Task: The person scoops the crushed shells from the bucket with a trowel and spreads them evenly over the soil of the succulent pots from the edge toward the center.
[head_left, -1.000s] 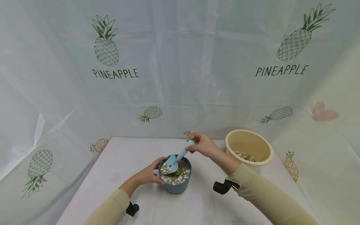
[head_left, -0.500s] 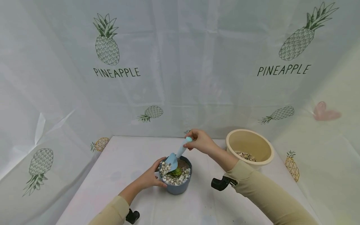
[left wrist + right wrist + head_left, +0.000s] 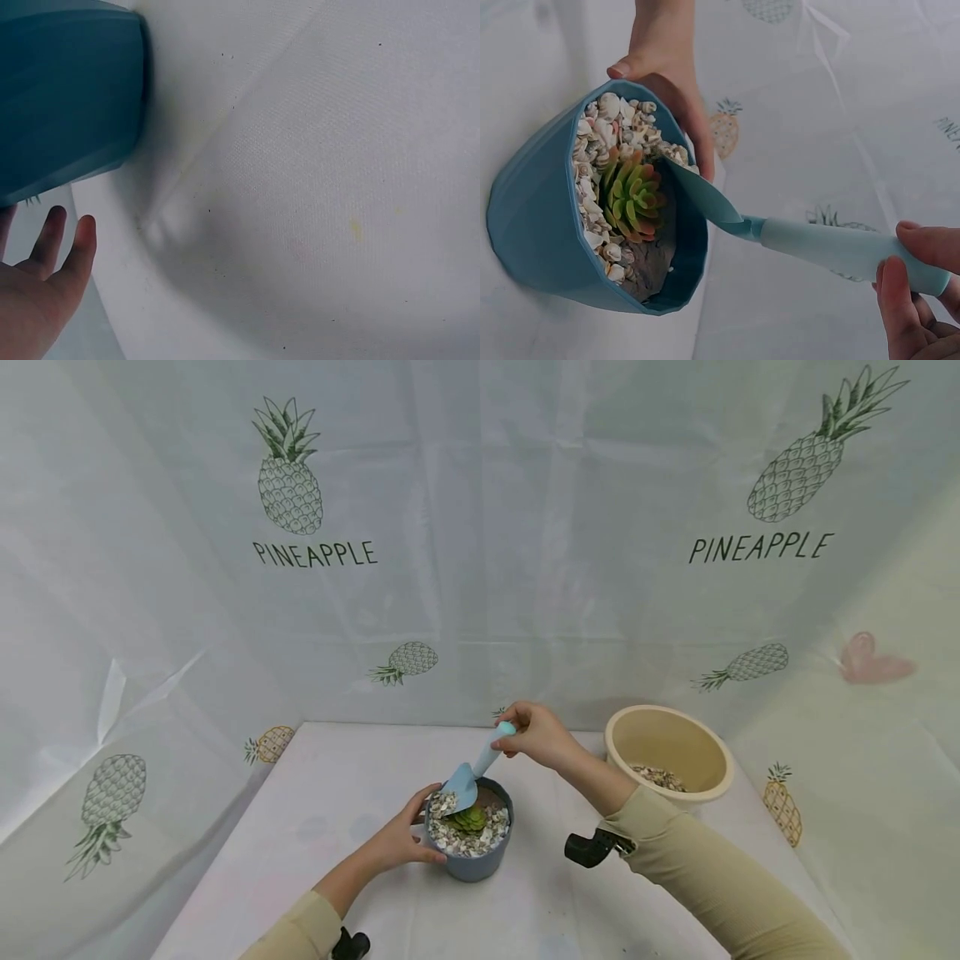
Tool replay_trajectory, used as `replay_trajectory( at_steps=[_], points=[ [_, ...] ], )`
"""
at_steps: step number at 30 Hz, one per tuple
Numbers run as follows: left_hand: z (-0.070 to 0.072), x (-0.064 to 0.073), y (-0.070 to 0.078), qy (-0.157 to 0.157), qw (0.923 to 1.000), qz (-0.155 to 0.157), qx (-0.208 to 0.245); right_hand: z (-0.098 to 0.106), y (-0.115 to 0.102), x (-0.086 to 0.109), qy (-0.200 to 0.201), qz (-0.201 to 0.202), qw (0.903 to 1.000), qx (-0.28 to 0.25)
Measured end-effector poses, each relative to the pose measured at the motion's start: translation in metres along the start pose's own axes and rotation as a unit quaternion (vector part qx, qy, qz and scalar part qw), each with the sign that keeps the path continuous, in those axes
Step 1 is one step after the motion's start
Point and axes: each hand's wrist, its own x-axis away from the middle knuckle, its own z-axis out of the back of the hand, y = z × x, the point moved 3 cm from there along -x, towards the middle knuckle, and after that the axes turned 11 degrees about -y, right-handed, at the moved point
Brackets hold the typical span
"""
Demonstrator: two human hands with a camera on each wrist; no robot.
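My right hand [image 3: 537, 739] pinches the end of a light-blue trowel [image 3: 817, 244] between thumb and fingers. The trowel slants down, its blade [image 3: 460, 787] inside the rim of a blue-grey flower pot [image 3: 536, 202] with shells around the tip. A green succulent with reddish leaf tips [image 3: 634, 196] sits in the pot. Small white and brown shells [image 3: 609, 135] lie round much of it, and bare brown soil [image 3: 651, 262] shows on one side. With thumb and fingers spread round the near-left side, my left hand [image 3: 397, 837] holds the pot at its rim; some fingers show below it in the left wrist view.
A cream tub [image 3: 626, 764] with more shells at its bottom stands at the back right of the white-covered table [image 3: 360, 760], beyond the right forearm. A pineapple-print curtain [image 3: 480, 568] hangs behind and at both sides. Dark specks dot the cloth at front right.
The trowel has tilted and shifted slightly, and fewer shells show on its blade, leaving more of the succulent in sight. The left hand keeps its hold on the pot.
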Motion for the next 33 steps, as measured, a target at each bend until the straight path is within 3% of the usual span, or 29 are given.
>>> replay_trajectory(
  at_steps=[11, 23, 33],
  points=[
    [-0.003, 0.006, 0.001, 0.010, 0.9998, 0.009, -0.011, 0.001, -0.001, 0.004, 0.006, 0.000, 0.9999, 0.016],
    [-0.003, 0.008, 0.001, 0.012, 0.9999, 0.010, -0.002, -0.003, -0.007, 0.010, -0.041, 0.038, 0.9974, 0.045],
    [0.000, 0.011, 0.005, 0.009, 0.9998, 0.014, -0.011, -0.003, -0.010, 0.010, -0.031, 0.045, 0.9973, 0.048]
  ],
)
